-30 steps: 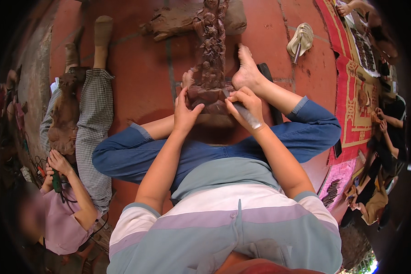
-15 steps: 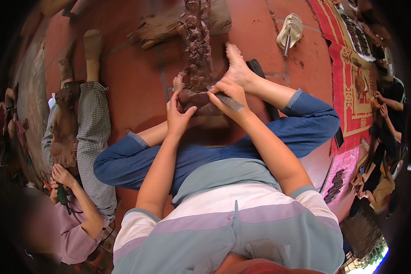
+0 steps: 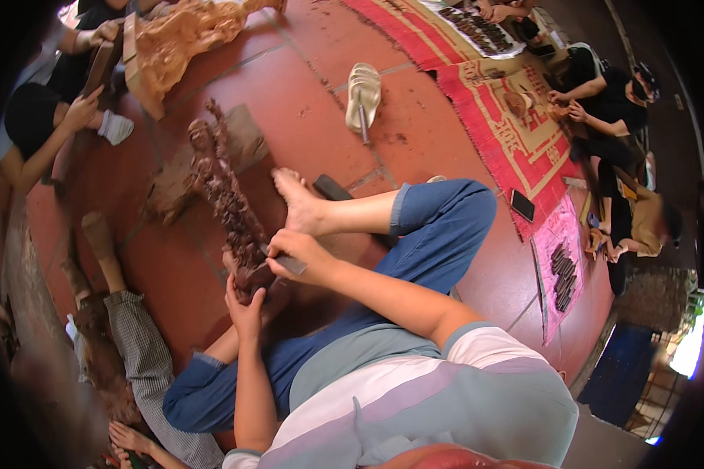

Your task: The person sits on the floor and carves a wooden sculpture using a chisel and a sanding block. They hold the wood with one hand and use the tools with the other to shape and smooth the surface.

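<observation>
A tall dark-brown wooden carving [image 3: 231, 203] with intricate relief leans away from me, its base between my bare feet and its upper end over a wooden log [image 3: 246, 144]. My left hand [image 3: 246, 311] is at the base, its thumb and fingers curved against the near side of the wood. Just to the right, my right hand [image 3: 303, 256] is closed round a flat grey blade-like tool [image 3: 292, 264]. The fingertips of that hand are close to the carving's lower edge. Where the tool's working end meets the wood is hidden by the fingers.
A pale sandal [image 3: 364, 90] with a metal tool lies ahead on red tiles. Red mats [image 3: 477, 102] at right hold a phone [image 3: 522, 205]; several dark tools [image 3: 563, 273] lie on pink cloth. Other people work left and right; a light wooden carving [image 3: 188, 39] stands far left.
My view has swung to the right, so the carving and my hands appear further left and the mats show more fully. My hands remain at the carving's base, the tool still in my right hand.
</observation>
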